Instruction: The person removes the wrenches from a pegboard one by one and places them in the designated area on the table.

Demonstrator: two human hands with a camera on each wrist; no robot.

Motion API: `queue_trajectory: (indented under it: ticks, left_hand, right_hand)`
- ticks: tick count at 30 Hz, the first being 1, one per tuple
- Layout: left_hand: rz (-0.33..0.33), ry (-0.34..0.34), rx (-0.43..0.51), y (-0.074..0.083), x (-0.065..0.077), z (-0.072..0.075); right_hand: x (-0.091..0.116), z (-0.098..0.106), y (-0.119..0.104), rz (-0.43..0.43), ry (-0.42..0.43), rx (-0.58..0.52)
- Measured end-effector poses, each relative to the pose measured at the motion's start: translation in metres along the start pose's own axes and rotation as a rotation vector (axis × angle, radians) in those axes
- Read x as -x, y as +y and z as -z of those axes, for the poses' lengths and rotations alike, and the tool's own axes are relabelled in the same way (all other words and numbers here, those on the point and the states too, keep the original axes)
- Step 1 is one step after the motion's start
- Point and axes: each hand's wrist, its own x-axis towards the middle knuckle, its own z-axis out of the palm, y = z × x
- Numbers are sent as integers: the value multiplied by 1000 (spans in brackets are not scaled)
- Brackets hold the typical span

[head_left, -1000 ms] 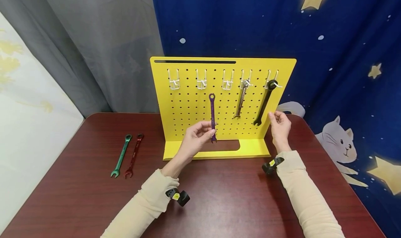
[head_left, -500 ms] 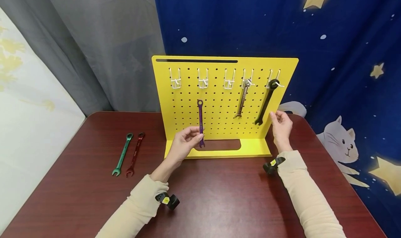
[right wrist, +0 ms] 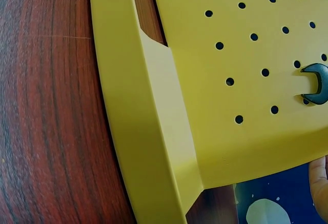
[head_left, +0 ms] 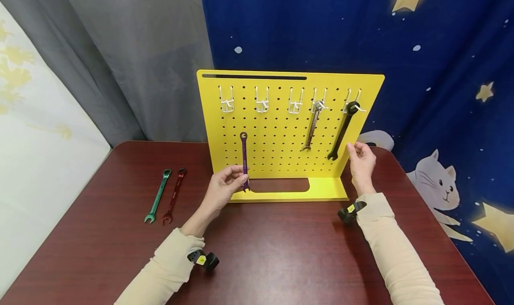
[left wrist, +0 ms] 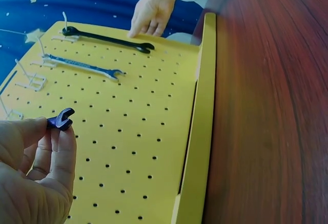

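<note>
My left hand [head_left: 222,188] pinches a purple combination wrench [head_left: 244,151] near its lower, open end. The wrench stands almost upright in front of the yellow pegboard [head_left: 273,148], its ring end up and apart from the hooks. In the left wrist view, the wrench's open jaw sticks out past the thumb and fingers. My right hand [head_left: 362,165] grips the board's right edge, with the thumb at the front; its other fingers are partly hidden. A silver wrench [head_left: 312,128] and a larger black wrench [head_left: 342,133] hang on the two rightmost hooks.
White hooks, such as the leftmost hook [head_left: 227,104], line the board's upper part; three of them bear nothing. A green wrench [head_left: 158,195] and a red wrench [head_left: 174,195] lie on the dark red table [head_left: 273,251] at left. Curtains hang behind.
My left hand has moved left and slightly down with the purple wrench, from the board's middle to below the left hooks. My right hand stays at the board's edge.
</note>
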Motion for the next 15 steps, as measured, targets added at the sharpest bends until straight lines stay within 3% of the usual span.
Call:
queue_trajectory:
  ticks: [15]
  left_hand:
    - [35, 68, -41, -11, 7, 36]
  right_hand:
    - [1, 1, -3, -23, -11, 9]
